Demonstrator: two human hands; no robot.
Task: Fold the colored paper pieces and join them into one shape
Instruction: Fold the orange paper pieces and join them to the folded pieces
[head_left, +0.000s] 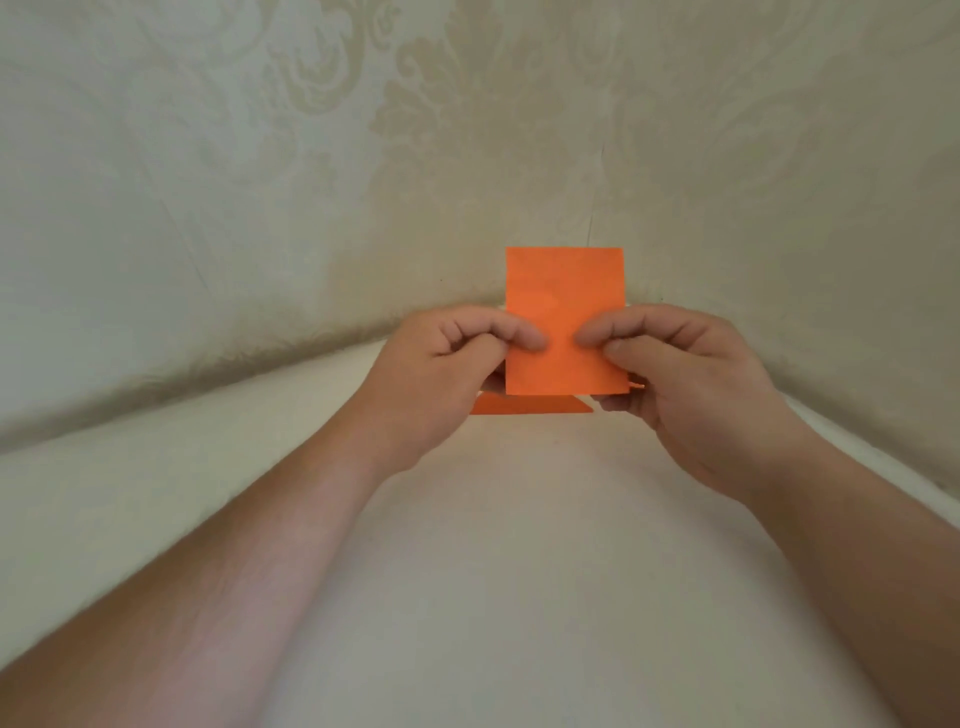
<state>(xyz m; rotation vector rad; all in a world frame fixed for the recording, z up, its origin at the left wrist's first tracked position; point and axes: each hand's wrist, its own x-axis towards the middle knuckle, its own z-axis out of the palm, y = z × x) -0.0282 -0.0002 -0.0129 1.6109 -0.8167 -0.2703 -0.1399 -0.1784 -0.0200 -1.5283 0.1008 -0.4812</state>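
An orange paper rectangle (565, 291) stands upright in the air in front of me. My left hand (441, 374) pinches its left edge, with the fingertips lying on the front face. My right hand (691, 384) pinches its right edge the same way. Below it, a folded orange paper piece (530, 405) lies flat on the white table (519, 545), partly hidden behind the held sheet and my left hand. A small orange sliver (637, 385) shows by my right thumb.
A cream wall with a faint floral pattern (467, 130) rises right behind the table's far edge. My two forearms reach in from the lower corners.
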